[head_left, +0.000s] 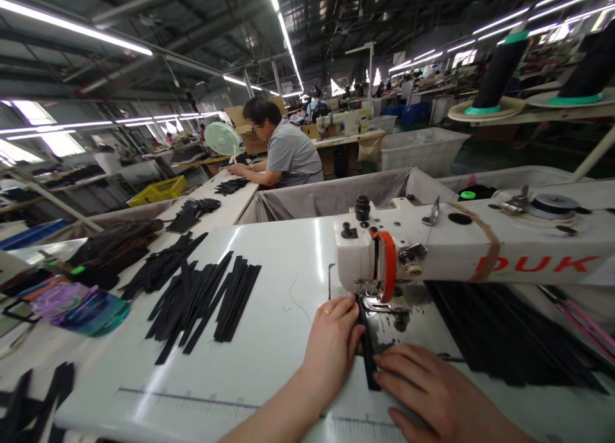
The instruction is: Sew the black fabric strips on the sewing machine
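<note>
A narrow black fabric strip [369, 356] lies on the white sewing table, its far end by the presser foot [379, 305] of the sewing machine [432, 238]. On its left side, my left hand [331, 334] is closed, fingers bent together on the strip's upper part near the needle area. At the strip's lower right edge, my right hand [427, 385] touches it with fingertips; the fingers are stretched out and the thumb stands apart. The needle itself is hidden from view.
Black strips in piles [237, 299] lie left of my hands, and more black strips [509, 334] lie under the machine arm. Pink-handled scissors [586, 321] rest at the right. A purple-teal container [91, 308] stands left. Ahead, a co-worker [293, 148] leans over a table.
</note>
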`<state>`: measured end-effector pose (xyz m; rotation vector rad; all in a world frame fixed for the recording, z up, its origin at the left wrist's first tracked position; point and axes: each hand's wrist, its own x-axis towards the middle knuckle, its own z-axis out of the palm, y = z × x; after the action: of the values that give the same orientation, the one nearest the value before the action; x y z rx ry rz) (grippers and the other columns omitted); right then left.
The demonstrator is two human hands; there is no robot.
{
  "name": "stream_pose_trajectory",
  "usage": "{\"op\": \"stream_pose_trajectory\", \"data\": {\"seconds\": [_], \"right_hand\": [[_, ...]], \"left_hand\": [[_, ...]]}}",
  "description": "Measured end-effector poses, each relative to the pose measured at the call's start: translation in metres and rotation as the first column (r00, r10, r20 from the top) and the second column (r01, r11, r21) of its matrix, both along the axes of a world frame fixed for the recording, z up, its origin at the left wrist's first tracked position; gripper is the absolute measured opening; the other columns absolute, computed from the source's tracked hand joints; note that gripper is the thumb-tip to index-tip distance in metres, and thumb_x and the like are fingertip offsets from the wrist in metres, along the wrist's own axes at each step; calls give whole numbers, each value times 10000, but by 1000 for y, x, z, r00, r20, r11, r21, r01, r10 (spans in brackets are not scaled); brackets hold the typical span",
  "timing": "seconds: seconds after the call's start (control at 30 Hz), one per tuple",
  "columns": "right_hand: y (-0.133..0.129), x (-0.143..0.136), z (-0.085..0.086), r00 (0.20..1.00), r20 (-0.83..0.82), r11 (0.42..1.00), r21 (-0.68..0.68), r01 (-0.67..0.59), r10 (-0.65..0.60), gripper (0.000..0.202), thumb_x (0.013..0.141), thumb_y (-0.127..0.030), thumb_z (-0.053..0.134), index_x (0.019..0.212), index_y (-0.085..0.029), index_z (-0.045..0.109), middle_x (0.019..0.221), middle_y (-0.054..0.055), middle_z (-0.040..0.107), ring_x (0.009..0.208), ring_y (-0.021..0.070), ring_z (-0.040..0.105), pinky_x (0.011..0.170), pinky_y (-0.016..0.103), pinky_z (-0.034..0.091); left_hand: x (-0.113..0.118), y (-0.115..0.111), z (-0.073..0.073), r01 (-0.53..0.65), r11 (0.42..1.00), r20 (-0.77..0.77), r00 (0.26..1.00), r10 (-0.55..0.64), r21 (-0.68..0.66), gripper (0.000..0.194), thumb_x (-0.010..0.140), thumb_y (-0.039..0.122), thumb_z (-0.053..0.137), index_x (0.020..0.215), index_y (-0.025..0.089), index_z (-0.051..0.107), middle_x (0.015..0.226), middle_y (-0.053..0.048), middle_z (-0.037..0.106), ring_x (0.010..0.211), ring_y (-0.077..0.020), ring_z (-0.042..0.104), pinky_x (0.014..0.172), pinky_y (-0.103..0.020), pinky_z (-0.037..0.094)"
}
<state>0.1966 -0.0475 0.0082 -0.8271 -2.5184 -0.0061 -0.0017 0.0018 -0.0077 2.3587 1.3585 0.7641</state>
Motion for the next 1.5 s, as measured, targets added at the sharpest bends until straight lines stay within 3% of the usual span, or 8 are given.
{"op": "stream_pose_trajectory", "data": {"seconds": [0.23, 0.4, 0.67, 0.8, 1.07, 1.5], "right_hand": [[16, 0, -8, 999, 9, 997, -57, 47, -47, 314, 832, -199, 610, 1141, -194, 667, 1119, 62, 699, 993, 234, 630, 863, 378, 527], [32, -2, -4, 996, 55, 993, -94, 68, -63, 312, 830, -189, 617, 1137, -195, 670, 1119, 66, 693, 983, 252, 632, 887, 420, 512], [51, -5, -10, 988, 91, 987, -89, 135, -127, 284, 858, -162, 581, 1135, -170, 640, 1032, 79, 705, 851, 235, 664, 717, 363, 536], [53, -3, -20, 986, 65, 986, -64, 155, -151, 277, 887, -188, 550, 1153, -184, 627, 1088, 93, 700, 863, 245, 673, 732, 385, 536], [51, -5, -23, 986, 12, 986, -4, 164, -164, 247, 902, -193, 532, 1122, -168, 639, 1033, 105, 712, 813, 242, 678, 701, 376, 531], [50, -10, -22, 983, 19, 982, -48, 181, -180, 213, 912, -188, 533, 1093, -183, 644, 945, 70, 709, 806, 205, 669, 721, 332, 518]], "left_hand": [[-2, -2, -3, 10, 1000, 77, 997, -12, 21, 309, 863, 52, 489, 1092, 163, 664, 1225, -87, 663, 1168, -246, 573, 1029, -449, 471], [-1, -4, 0, -6, 1000, 137, 991, 3, 19, 283, 803, 27, 529, 998, 154, 690, 1128, -85, 693, 1085, -234, 604, 994, -410, 495], [-1, -2, -3, -33, 999, 79, 996, 32, 20, 176, 868, 80, 570, 919, 185, 700, 1063, -52, 701, 1008, -230, 616, 925, -419, 513], [1, 0, -2, -46, 998, 49, 998, 44, 39, 167, 883, 86, 559, 877, 185, 695, 1022, -49, 703, 963, -226, 616, 895, -413, 516], [3, -1, -5, -50, 997, 41, 998, 47, 63, 158, 883, 71, 554, 870, 166, 680, 995, -55, 701, 946, -227, 612, 881, -410, 513], [4, -1, -10, 2, 991, 50, 999, -9, 133, 180, 882, 52, 529, 853, 166, 664, 960, -59, 691, 903, -228, 615, 838, -406, 527]]}}
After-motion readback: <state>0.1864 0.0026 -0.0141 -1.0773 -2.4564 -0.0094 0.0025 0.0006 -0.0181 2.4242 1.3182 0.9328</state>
